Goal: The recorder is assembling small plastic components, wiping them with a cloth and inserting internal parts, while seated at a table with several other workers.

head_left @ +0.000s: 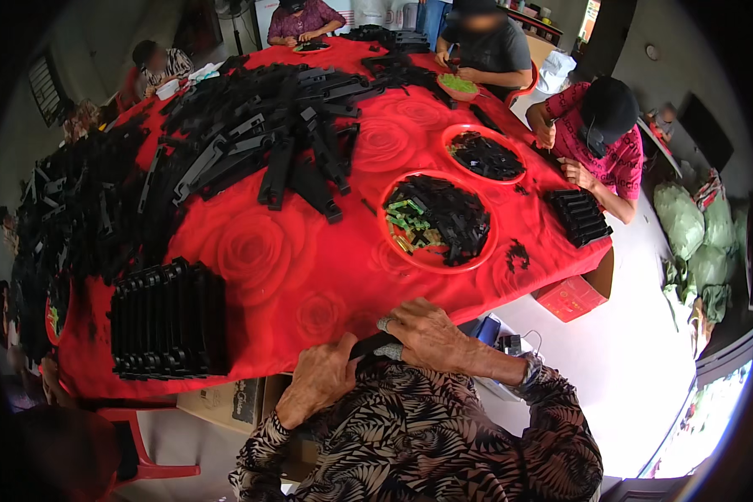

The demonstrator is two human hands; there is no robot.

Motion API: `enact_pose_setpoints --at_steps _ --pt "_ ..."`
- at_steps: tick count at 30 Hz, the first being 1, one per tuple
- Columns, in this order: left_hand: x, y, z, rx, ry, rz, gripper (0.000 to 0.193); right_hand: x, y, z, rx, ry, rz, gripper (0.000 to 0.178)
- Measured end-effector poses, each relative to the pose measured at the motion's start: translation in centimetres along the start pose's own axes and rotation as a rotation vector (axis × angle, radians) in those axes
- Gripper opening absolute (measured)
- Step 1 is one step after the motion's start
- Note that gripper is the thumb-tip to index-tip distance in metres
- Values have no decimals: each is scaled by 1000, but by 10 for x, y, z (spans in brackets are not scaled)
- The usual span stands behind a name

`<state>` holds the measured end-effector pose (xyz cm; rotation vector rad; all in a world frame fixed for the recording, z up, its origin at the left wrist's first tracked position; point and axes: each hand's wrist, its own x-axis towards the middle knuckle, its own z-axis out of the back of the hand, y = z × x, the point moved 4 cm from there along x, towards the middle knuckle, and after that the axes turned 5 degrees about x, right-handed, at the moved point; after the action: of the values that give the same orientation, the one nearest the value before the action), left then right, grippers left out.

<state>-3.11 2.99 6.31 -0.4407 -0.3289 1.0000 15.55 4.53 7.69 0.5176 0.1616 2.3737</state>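
Near the table's front edge, my left hand and my right hand are both closed on a long black plastic piece close to my body. The right fingers wrap over its far end, and the left thumb lies along the near end. The fingers cover much of the piece, so its full shape is hidden. Just beyond my hands stands a red basin of small black pieces, with green and gold bits at its left side. To the left sits a neat stack of black plastic parts.
A red rose-patterned tablecloth covers the table. A large loose heap of black parts spreads across its far left. Another red basin and a smaller black stack are at the right, where a co-worker sits. Below is a red box.
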Motion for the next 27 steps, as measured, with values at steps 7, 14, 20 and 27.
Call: enact_pose_setpoints --at_steps 7,14,20,27 --pt "-2 8 -11 36 81 -75 20 -11 -9 -19 370 294 -198 33" --pt "-8 5 -14 -2 170 -50 21 -19 -7 -27 502 313 -198 28" --pt "-19 9 -34 -142 213 -60 24 -28 4 -22 638 491 -416 29" --pt "-30 3 -47 -254 310 13 25 -45 -1 -45 663 452 -333 32"
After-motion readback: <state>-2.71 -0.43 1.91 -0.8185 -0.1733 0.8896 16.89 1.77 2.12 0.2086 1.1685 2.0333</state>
